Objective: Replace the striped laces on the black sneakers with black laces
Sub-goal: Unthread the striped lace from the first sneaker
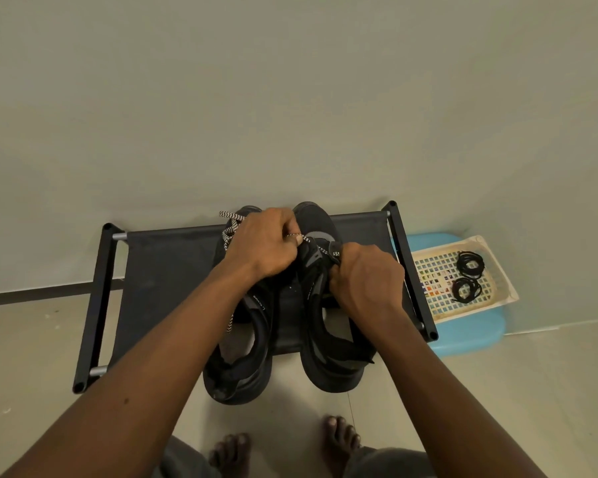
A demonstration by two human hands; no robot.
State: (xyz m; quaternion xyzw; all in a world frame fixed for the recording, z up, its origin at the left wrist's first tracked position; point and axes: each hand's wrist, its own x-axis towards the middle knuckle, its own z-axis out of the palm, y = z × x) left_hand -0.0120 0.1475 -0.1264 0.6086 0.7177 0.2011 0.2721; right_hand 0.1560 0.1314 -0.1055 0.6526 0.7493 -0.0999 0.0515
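Two black sneakers stand side by side on a low black rack (166,267), toes toward the wall: the left sneaker (242,367) and the right sneaker (328,353). My left hand (263,246) pinches the black-and-white striped lace (299,236) over the right sneaker's upper eyelets. My right hand (366,277) grips that sneaker's right side near the tongue. Loose striped lace (230,229) trails over the left sneaker, with one end hanging near its collar. Two coiled black laces (468,276) lie on a tray to the right.
The woven tray (497,288) sits on a light blue stool (470,336) right of the rack. A pale wall stands directly behind the rack. Bare feet (283,450) are on the tiled floor in front.
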